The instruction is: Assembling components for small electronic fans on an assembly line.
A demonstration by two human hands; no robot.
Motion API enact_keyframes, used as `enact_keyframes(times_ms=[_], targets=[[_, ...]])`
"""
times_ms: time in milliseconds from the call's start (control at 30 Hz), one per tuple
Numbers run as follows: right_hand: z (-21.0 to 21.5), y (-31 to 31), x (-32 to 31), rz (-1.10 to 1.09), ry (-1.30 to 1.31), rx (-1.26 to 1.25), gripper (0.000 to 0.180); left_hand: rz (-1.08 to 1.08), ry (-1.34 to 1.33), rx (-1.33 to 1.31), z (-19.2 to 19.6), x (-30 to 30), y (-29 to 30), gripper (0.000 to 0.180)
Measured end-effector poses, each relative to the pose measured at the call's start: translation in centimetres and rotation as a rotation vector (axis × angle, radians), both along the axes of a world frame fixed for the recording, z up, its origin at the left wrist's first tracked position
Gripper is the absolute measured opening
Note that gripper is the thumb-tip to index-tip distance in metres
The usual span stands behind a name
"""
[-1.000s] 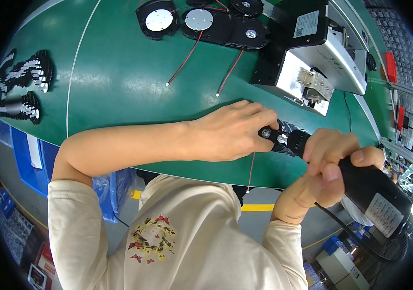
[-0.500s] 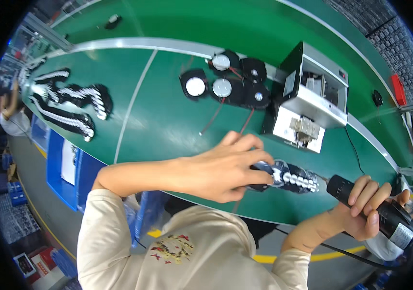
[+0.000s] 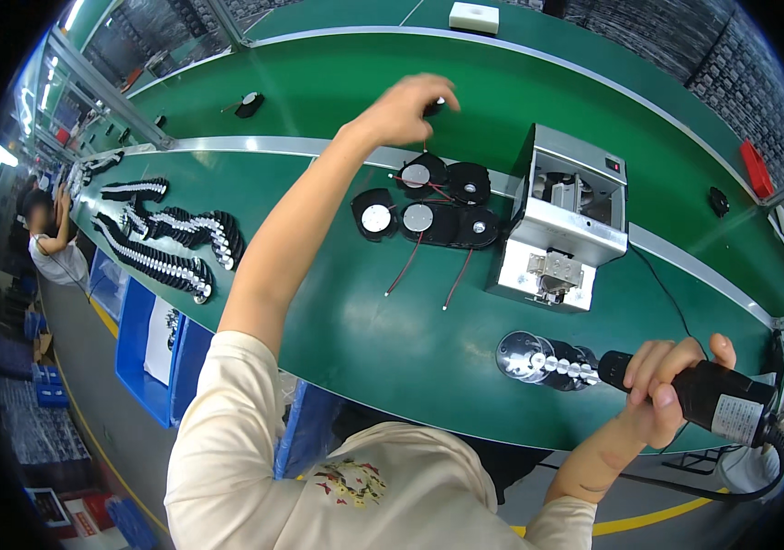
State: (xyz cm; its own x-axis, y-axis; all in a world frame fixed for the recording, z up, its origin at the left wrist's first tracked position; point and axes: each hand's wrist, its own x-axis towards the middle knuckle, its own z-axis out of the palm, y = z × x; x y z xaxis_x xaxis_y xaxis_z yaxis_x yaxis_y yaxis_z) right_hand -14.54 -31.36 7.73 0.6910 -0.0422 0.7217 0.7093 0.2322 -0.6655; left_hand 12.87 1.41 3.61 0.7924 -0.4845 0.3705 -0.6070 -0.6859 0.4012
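Two bare hands work a green bench: nearest, at the right edge, the right hand (image 3: 662, 390) is wrapped tight round a black electric screwdriver (image 3: 717, 403), whose cable trails off the near edge toward the floor. The tool looks stiff and fairly heavy, best gripped round its barrel as it is now. Just left of its tip lies a row of small round fan parts (image 3: 543, 359) on the table (image 3: 355, 339), close to the near edge, with little margin before they could roll off. Farther in stands a grey metal box-shaped machine (image 3: 561, 220) to the right, and beside it on the left a cluster of flat black fans (image 3: 424, 206) with thin red and black wires; these look light, rigid plastic, likely easy to scuff or snag by the leads, so best lifted by the rim. Open green surface lies between the cluster and the near edge. Farthest, past a silver rail (image 3: 227, 145), the left hand (image 3: 405, 105) has its fingers closed on a small black fan (image 3: 435, 105) over the far lane. Rows of stacked fans (image 3: 167, 247) line the far left.
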Motion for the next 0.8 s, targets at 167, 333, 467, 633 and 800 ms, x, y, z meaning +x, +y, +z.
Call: enact_keyframes(times_ms=[167, 333, 467, 633, 800], targets=[[-0.3, -0.4, -0.5, 0.019, 0.019, 0.049, 0.064, -0.485, 0.551, 0.338, 0.8, -2.6, -4.4, 0.041], [-0.3, -1.7, -0.8, 0.058, -0.03, -0.04, 0.064, -0.439, 0.312, 0.311, 1.6, -2.1, -4.5, 0.04], [-0.1, -2.6, -1.3, 0.083, 0.009, -0.018, 0.065, -0.251, 0.031, 0.088, 6.9, -4.2, -0.6, 0.048], [0.0, -3.5, -0.7, 0.201, -0.035, -0.139, 0.067, -0.42, -0.046, -0.017, 8.9, -15.5, -0.9, 0.038], [-0.3, -2.8, -0.1, 0.267, -0.005, -0.111, 0.064, -0.476, 0.344, -0.114, -1.4, -25.1, -6.1, 0.029]])
